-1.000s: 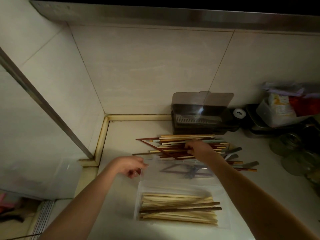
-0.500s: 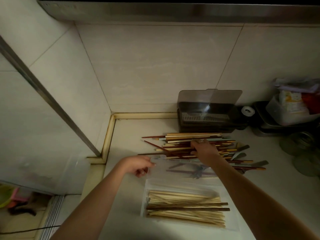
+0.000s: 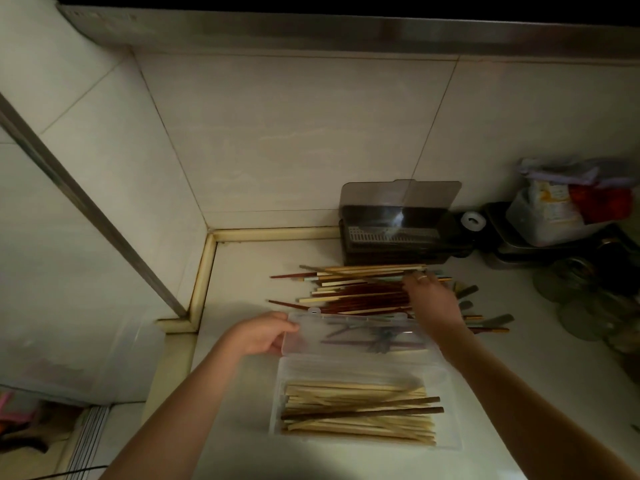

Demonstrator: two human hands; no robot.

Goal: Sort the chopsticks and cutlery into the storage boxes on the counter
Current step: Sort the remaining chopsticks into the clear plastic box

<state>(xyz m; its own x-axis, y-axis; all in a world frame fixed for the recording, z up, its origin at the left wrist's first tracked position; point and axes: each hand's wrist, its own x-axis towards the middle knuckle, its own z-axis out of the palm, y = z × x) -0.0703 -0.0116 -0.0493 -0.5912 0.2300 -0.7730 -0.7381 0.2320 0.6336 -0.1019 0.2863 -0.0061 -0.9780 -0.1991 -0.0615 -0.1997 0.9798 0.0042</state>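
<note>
A pile of loose chopsticks (image 3: 349, 289), pale and dark red, lies on the white counter (image 3: 242, 271) in front of a dark storage box (image 3: 394, 237) with its lid raised. Nearer me, a clear plastic box (image 3: 446, 375) holds several pale chopsticks and two dark ones. Its clear lid (image 3: 346, 332) stands tilted up at the far side. My left hand (image 3: 259, 332) grips the lid's left edge. My right hand (image 3: 429, 296) rests on the right part of the pile, fingers curled over chopsticks; whether it has lifted any is unclear.
Cutlery handles (image 3: 491, 320) stick out to the right of the pile. A white tape roll (image 3: 472, 221), a metal tray (image 3: 519, 247) with a bagged container (image 3: 550, 216), and glass jars (image 3: 588, 306) crowd the right side. Tiled walls close the back and left.
My left hand has closed on the clear lid's left edge. My right hand has shifted a little farther back on the pile. The camera view has drifted left.
</note>
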